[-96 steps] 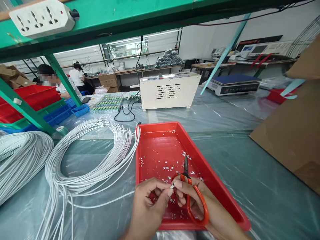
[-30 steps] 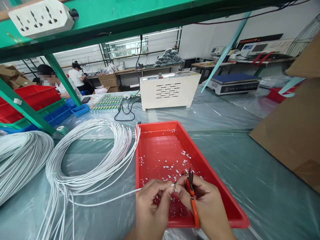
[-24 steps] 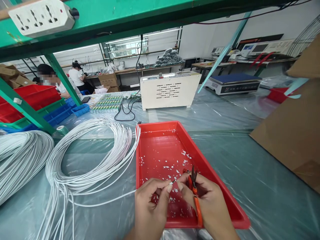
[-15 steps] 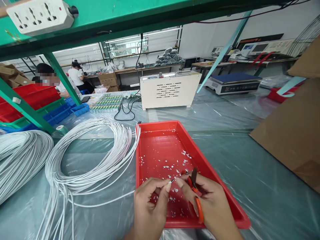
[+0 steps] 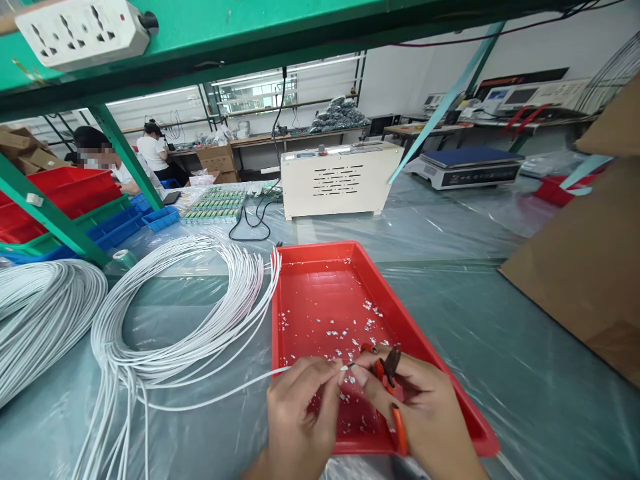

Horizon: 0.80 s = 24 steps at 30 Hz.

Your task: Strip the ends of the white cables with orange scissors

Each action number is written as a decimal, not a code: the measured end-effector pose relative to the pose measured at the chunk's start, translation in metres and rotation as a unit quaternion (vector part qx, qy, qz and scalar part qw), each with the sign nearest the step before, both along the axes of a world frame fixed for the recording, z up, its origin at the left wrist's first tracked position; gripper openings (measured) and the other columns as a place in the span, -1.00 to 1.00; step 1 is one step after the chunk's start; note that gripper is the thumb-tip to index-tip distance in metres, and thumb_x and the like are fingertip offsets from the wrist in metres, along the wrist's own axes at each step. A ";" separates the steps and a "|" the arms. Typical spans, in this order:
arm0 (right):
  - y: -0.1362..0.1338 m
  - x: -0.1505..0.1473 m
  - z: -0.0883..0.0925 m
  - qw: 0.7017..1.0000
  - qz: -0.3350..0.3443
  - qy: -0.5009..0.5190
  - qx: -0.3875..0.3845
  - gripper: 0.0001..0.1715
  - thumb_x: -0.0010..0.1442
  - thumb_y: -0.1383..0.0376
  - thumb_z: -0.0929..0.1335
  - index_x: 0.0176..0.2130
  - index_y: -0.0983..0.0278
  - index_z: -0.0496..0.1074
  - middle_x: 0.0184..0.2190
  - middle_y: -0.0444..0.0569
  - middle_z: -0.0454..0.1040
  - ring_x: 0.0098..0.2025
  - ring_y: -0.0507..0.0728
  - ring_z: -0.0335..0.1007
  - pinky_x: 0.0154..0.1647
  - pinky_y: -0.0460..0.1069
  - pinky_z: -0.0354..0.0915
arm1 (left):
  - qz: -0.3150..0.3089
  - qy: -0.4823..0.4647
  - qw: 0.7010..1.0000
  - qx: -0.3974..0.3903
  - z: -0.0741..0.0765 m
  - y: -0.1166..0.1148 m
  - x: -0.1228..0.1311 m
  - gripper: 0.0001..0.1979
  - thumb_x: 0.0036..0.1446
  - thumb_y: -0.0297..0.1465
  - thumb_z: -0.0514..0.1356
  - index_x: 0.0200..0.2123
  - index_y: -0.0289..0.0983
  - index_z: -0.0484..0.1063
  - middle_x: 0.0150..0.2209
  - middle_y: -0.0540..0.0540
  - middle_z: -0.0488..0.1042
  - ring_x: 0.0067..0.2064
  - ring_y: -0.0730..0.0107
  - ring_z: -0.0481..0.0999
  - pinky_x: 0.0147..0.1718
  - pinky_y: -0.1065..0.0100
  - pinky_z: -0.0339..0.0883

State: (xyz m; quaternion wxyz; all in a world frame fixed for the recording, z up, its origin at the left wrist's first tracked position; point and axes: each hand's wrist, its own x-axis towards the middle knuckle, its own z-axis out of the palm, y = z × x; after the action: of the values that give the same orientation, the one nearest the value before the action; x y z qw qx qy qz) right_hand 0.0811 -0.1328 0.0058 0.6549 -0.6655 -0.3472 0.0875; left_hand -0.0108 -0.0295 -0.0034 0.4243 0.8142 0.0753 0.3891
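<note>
My left hand (image 5: 303, 407) pinches a white cable (image 5: 235, 389) close to its end, between thumb and forefinger. A short, thin dark end pokes out past the fingertips. My right hand (image 5: 433, 410) has its thumb and forefinger closed at that end. Tucked in the same hand are small cutting pliers (image 5: 391, 365) with red-orange handles, their jaws pointing up and away from the cable. Both hands are over the near part of a red tray (image 5: 320, 249) with white scraps (image 5: 333, 333) scattered on its floor. The cable runs left to a loose coil of white cables (image 5: 165, 363).
Another white cable coil (image 5: 47, 313) lies at far left. Behind the tray stands a cream metal box (image 5: 337, 183), with a scale (image 5: 467, 167) farther right. A cardboard box (image 5: 580, 267) leans in at right. A green shelf (image 5: 250, 30) spans overhead. Two people sit at back left.
My right fingertips have come in against the cable's end, where a small gap showed before. The cable behind my left hand has risen slightly. The pliers stay in my right hand.
</note>
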 end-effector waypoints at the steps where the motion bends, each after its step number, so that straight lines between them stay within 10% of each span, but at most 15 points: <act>1: 0.000 0.000 0.001 1.000 -0.004 0.000 0.004 -0.92 0.05 0.36 0.34 -0.45 0.25 0.47 -0.57 -0.15 0.38 -0.54 0.07 0.32 -0.52 -0.12 0.26 | -0.001 -0.001 1.000 0.007 0.000 0.001 0.000 -0.79 0.01 -0.66 0.14 -0.31 -0.32 0.46 -0.38 -0.07 0.51 -0.35 0.47 0.48 -0.34 0.49 0.35; 11: -0.006 -0.001 -0.001 0.998 -0.038 -0.019 -0.052 -0.89 0.08 0.27 0.36 -0.45 0.24 0.45 -0.58 -0.12 0.39 -0.52 0.11 0.31 -0.51 -0.08 0.24 | -0.064 0.084 0.992 -0.066 0.025 0.013 -0.002 -0.84 0.08 -0.52 0.14 -0.30 -0.26 0.50 -0.32 -0.07 0.53 -0.29 0.41 0.49 -0.27 0.41 0.37; 17: -0.011 -0.007 -0.004 0.994 -0.091 -0.063 -0.019 -0.93 0.07 0.29 0.36 -0.46 0.18 0.44 -0.55 -0.14 0.41 -0.51 0.12 0.33 -0.48 -0.06 0.24 | -0.045 0.211 0.976 0.032 0.056 0.015 -0.055 -0.82 0.12 -0.46 0.10 -0.26 -0.20 0.48 -0.37 -0.07 0.52 -0.36 0.37 0.48 -0.38 0.39 0.37; 24: -0.008 -0.017 -0.003 0.985 -0.084 -0.153 0.017 -0.92 0.09 0.33 0.35 -0.43 0.16 0.41 -0.58 -0.16 0.38 -0.51 0.13 0.32 -0.48 -0.04 0.22 | 0.026 0.384 0.914 0.131 -0.004 -0.002 -0.129 -0.80 0.03 -0.52 0.15 -0.24 -0.24 0.46 -0.29 -0.10 0.50 -0.30 0.28 0.51 -0.34 0.38 0.39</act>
State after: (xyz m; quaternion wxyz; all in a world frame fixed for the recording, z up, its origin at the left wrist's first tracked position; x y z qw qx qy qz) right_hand 0.0636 -0.1408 0.0029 0.6101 -0.6867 -0.3876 -0.0765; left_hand -0.1396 -0.0318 -0.0071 0.2424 0.9468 0.2020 0.0637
